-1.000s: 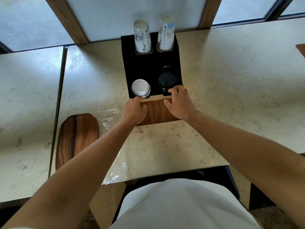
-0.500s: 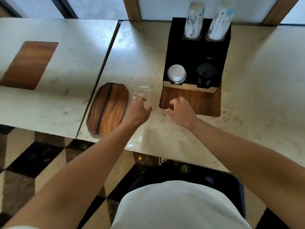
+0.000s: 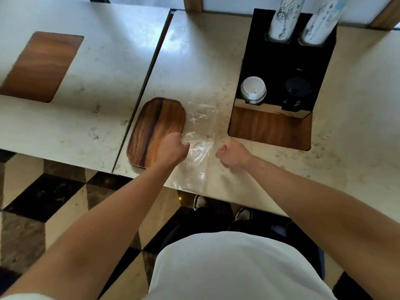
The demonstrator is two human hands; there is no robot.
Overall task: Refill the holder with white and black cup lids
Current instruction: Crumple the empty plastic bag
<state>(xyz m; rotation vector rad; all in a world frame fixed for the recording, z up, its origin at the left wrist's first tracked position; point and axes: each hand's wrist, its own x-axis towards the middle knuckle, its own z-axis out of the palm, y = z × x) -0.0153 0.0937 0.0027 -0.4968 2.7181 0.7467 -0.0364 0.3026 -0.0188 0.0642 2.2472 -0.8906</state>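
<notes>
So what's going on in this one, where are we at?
A person stands at a marble counter. Both hands are curled at a clear plastic bag lying flat beside a wooden tray: the left hand pinches its edge, the right hand sits at the other side, contact unclear. The black holder already has a white lid stack and a black lid stack in front, with two cup stacks behind.

Black holder (image 3: pixel 281 61), standing upright on the marble counter beside a window. Front left compartment: a stack of white cup lids (image 3: pixel 253 90), domed, sip hole facing up. Front right compartment: a stack of black cup lids (image 3: pixel 297 90), hard to tell against the dark wall. Both stacks rise above the holder's low front edge.
</notes>
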